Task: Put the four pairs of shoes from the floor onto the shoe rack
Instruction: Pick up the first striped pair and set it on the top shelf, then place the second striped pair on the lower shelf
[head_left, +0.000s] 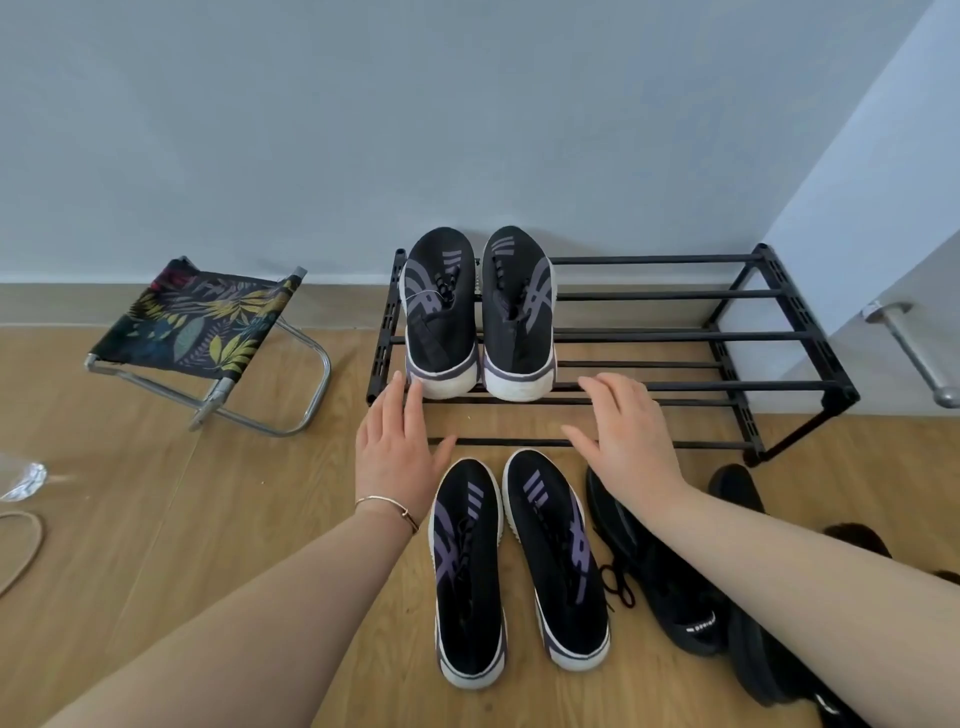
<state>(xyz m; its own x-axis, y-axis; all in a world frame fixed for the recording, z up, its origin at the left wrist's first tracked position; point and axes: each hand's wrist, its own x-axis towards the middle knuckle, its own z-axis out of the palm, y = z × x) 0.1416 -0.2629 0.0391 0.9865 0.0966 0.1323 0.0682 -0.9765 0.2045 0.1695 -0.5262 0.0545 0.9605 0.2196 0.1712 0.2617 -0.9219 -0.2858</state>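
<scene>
A black shoe rack (675, 296) of thin bars stands on the wooden floor (156, 519) against a pale wall. One pair of black shoes with purple stripes and white soles (478, 312) sits on the top bars at the rack's left end, side by side, toes to the wall and heels at the front edge.

The left hand (397, 457) hovers just in front of the rack's front left corner, fingers spread and released, its fingertips close to the heel of the left shoe on the rack; whether they touch it cannot be told. A thin bracelet (387, 506) circles that wrist. The right hand (626, 441) is also flat and released, grasping nothing, its fingertips over the rack's front bar just right of the racked pair.

On the floor just before the rack lies a second pair of black and purple shoes (519, 566), toes toward the rack, between the two forearms. To their right, partly hidden under the right forearm, lie all-black shoes (670, 597), one with dark red laces trailing on the floor; more dark shoes show at the right edge, too covered to count.

A small folding stool (208, 327) with a leaf-print seat stands on the floor to the left of the rack. A door with a metal handle (909, 348) is at the right.
</scene>
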